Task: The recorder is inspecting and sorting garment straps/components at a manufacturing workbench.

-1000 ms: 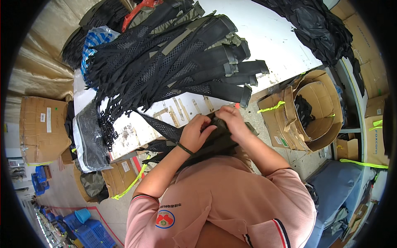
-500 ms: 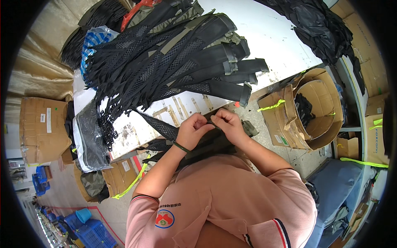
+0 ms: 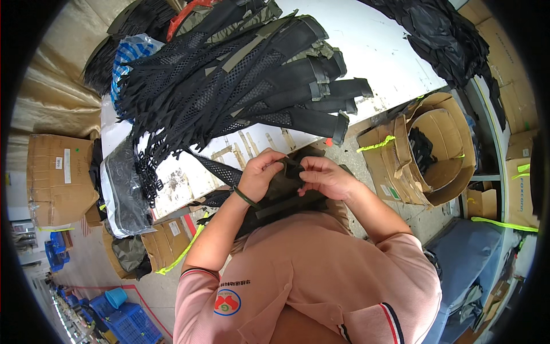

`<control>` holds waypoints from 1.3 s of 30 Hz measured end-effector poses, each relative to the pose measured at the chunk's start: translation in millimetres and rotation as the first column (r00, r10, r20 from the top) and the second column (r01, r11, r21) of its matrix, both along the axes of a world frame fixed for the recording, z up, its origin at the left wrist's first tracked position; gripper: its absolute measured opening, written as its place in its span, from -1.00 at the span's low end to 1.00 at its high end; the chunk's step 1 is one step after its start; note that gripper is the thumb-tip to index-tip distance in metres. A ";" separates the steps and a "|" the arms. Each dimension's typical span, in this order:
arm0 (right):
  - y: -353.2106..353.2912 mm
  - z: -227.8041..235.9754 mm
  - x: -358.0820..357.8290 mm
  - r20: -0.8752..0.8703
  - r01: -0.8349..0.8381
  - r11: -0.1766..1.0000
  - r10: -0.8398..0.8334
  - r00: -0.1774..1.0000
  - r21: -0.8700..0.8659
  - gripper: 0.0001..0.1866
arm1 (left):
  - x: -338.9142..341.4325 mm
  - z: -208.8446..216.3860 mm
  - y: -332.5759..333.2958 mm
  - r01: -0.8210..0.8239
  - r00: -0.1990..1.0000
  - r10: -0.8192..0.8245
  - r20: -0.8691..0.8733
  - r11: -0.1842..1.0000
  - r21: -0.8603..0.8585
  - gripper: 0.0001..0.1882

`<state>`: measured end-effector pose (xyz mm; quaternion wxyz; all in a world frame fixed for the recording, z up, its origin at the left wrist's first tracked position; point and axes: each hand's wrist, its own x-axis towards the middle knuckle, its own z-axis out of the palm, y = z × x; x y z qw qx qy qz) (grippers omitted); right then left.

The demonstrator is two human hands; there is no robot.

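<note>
Between my two hands is the edge of a dark olive-black fabric piece (image 3: 290, 179), its body hanging down against my lap. My left hand (image 3: 259, 175) pinches one side of that edge, thumb against fingers. On the other side my right hand (image 3: 326, 178) grips it with bent fingers, and the fabric gapes a little between them. A black mesh strip (image 3: 215, 170) runs from the table to beside my left wrist. Beyond my hands, a big heap of black mesh strap pieces (image 3: 229, 80) with olive ends covers much of the white table (image 3: 395, 74).
An open cardboard box (image 3: 389, 166) holding dark pieces stands right of the table. Black sheet material (image 3: 447, 40) drapes over the far right corner. More boxes (image 3: 63, 178) are at the left, and a blue crate (image 3: 129, 327) sits on the floor at lower left.
My hands have moved apart from their close pinch, the right one shifting slightly right and down. The fabric edge between them is now spread and shows more.
</note>
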<state>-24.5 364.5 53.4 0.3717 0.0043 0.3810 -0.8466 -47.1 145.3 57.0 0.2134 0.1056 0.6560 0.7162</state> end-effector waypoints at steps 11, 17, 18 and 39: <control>0.3 -17.0 -13.5 -0.662 0.630 0.612 -0.220 0.716 0.478 -0.93 | 5.3 -1.3 11.6 0.069 0.980 -0.026 0.199 0.975 -0.213 -0.77; -17.5 16.6 -3.1 -0.672 0.419 0.622 0.243 0.700 0.662 -0.89 | 2.0 -3.3 11.0 -0.057 0.959 0.103 0.265 0.983 -0.177 -0.73; -13.9 11.0 -7.4 -0.672 0.422 0.619 0.241 0.700 0.662 -0.89 | 3.2 -2.7 11.0 -0.101 0.935 0.134 0.329 0.988 -0.116 -0.72; 122.2 -8.2 15.5 -0.110 -0.029 0.259 0.504 0.857 0.966 -0.82 | 54.1 -0.8 -110.7 0.497 0.866 -0.374 0.331 0.565 -0.659 -0.66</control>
